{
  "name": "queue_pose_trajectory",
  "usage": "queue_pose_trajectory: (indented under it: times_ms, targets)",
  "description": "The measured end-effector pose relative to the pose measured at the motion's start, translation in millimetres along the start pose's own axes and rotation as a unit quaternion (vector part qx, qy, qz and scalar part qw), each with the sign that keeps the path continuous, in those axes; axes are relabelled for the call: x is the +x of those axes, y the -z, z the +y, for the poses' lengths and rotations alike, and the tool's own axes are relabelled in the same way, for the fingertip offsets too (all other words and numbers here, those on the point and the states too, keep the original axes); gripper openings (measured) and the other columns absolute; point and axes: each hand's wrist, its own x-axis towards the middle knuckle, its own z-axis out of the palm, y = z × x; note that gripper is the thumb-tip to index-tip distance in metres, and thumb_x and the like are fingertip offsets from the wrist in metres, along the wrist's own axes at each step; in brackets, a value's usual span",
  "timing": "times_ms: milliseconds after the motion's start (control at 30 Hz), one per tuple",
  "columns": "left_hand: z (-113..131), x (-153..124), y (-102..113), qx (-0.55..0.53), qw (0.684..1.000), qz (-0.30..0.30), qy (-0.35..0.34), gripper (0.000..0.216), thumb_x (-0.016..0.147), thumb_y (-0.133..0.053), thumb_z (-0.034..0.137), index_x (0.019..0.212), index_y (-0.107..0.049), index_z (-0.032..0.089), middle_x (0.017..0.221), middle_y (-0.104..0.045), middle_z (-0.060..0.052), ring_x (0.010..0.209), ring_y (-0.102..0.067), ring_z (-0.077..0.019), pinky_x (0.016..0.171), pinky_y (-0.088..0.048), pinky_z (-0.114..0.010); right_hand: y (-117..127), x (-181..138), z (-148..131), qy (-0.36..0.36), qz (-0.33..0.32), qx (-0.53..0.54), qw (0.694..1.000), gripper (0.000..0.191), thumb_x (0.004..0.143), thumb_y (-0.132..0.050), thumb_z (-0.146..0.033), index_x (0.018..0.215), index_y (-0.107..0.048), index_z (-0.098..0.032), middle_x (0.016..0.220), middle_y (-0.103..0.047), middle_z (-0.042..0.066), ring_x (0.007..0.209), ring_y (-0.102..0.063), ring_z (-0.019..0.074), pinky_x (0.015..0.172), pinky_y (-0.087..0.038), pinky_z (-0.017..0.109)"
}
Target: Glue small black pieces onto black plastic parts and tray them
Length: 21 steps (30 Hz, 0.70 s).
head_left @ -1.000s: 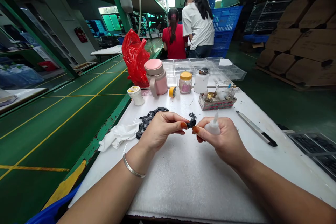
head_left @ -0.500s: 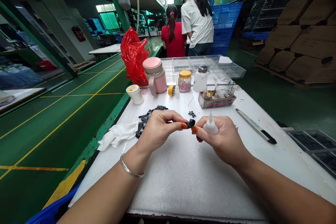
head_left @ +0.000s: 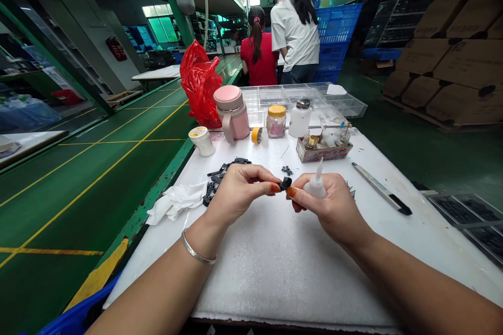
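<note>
Above the middle of the white tabletop, my left hand (head_left: 243,188) pinches a small black part (head_left: 285,183) between thumb and fingertips. My right hand (head_left: 334,201) is closed around a small white squeeze bottle (head_left: 316,186), its thin nozzle pointing up. The right thumb and index fingertip also meet the right side of the black part. Behind my left hand lies a pile of black parts (head_left: 214,183), partly hidden by it. Several tiny dark rings (head_left: 287,170) rest just beyond my fingertips. Small thin pieces (head_left: 351,191) lie beside my right hand, half hidden.
A white cloth (head_left: 176,201) lies left. Along the back stand a pink mug (head_left: 236,118), a yellow-lidded jar (head_left: 276,123), a white bottle (head_left: 300,119) and a small box of bottles (head_left: 325,154). A cutter knife (head_left: 381,188) lies right. Two people are beyond the table.
The squeeze bottle in my right hand has tilted slightly, its nozzle shifting a little right and up. My left hand keeps its pinch on the black part almost unmoved.
</note>
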Motion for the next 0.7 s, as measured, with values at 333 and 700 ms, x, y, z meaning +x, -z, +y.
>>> queue_pose_trajectory:
  times_ms: [333, 700]
  targets:
    - [-13, 5, 11, -0.188, 0.957, -0.171, 0.143, 0.027, 0.052, -0.090, 0.022, 0.062, -0.067, 0.012, 0.067, -0.067, -0.003, 0.057, -0.063, -0.0123, 0.052, -0.051, -0.021, 6, 1, 3, -0.038, -0.154, 0.074, 0.985, 0.030, 0.076, -0.073, -0.042, 0.063, -0.066, -0.016, 0.052, -0.060, 0.000, 0.049, -0.050, 0.0114, 0.048, -0.038, 0.023]
    - [-19, 5, 12, -0.201, 0.945, -0.187, 0.176, 0.032, 0.049, -0.091, 0.026, 0.061, -0.066, 0.012, 0.065, -0.066, -0.002, 0.054, -0.063, -0.0117, 0.051, -0.052, -0.021, 3, -5, -3, 0.029, -0.108, -0.047, 0.993, 0.024, 0.079, -0.068, -0.032, 0.061, -0.066, -0.016, 0.052, -0.056, 0.000, 0.048, -0.044, 0.0101, 0.045, -0.034, 0.022]
